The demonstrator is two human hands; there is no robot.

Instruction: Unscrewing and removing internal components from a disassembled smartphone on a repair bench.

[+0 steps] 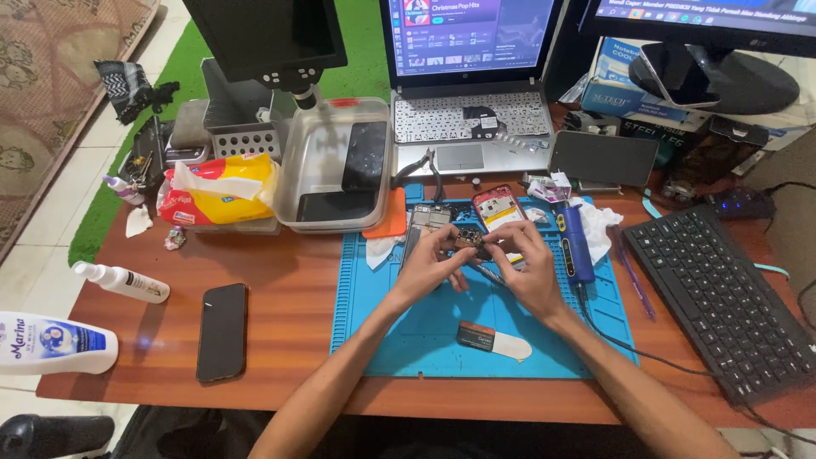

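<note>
Roughly centre frame, wooden desk [280,340] carries everything, w/ a blue repair mat [399,340] laid mid-desk. Upper centre sits an open laptop [467,119]; right edge has a black keyboard [722,297].

Upper-left of the mat is a clear plastic tub [293,183]; inside lie two dark flat pieces, prob. phone screens or back panels, one leaning on the tub wall, one flat on its floor. Just left of it, a yellow-and-red tissue pack [217,191] w/ a white sheet sticking out. A black phone [223,331] lies face down lower left, well apart from the mat.

Top of the mat: an opened phone w/ red frame [497,208] and a second opened chassis [425,219] beside it. A blue pen-shaped tool [578,246] rests at the mat's right side.

Left hand [425,268] and right hand [531,272] meet above the mat's upper middle. Fingers of both are pinched on a small dark circuit board [467,238], held just clear of the mat, near the open phones. A thin metal tool, likely tweezers, seems tucked under the right hand; can't tell for sure.

Step in hand looks like close work on the board, inspecting or freeing a part. Next move prob. needs a steady pinch and fine tip control, since the part is tiny.
</note>
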